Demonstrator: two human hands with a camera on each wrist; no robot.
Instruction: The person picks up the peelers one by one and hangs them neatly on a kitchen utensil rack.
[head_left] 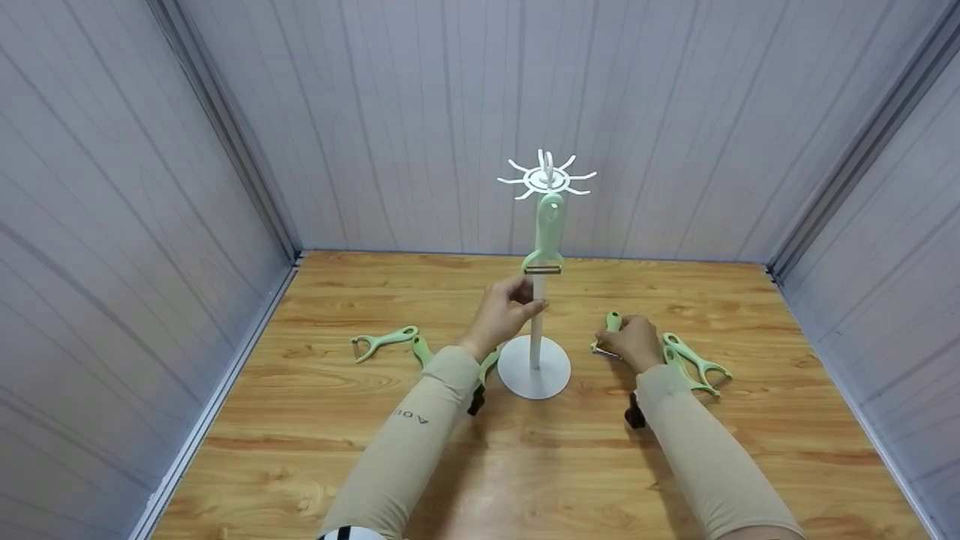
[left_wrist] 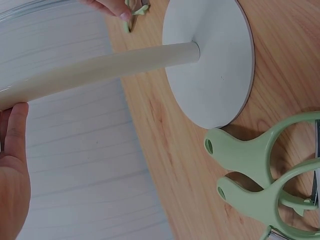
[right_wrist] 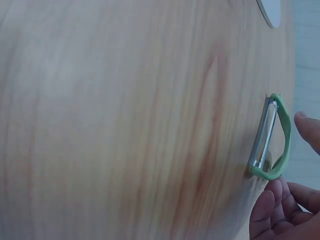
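Observation:
A white stand (head_left: 535, 330) with a ring of hooks on top stands upright on its round base (left_wrist: 220, 60). My left hand (head_left: 504, 313) holds its pole (left_wrist: 135, 61) partway up. A light green peeler (head_left: 549, 229) hangs from one hook, blade end down, just above that hand. On the table to the right, my right hand (head_left: 631, 341) is at another green peeler (head_left: 613, 322). In the right wrist view, its fingertips are right at the frame of that peeler (right_wrist: 284, 135), while the thumb is apart from it. The handle is hidden there.
To the left lie a green peeler (head_left: 384, 339) and two more peelers (left_wrist: 245, 150), partly hidden by my left arm in the head view. Two overlapping peelers (head_left: 694, 360) lie right of my right hand. Pale panel walls (head_left: 420, 112) enclose the wooden table (head_left: 540, 465).

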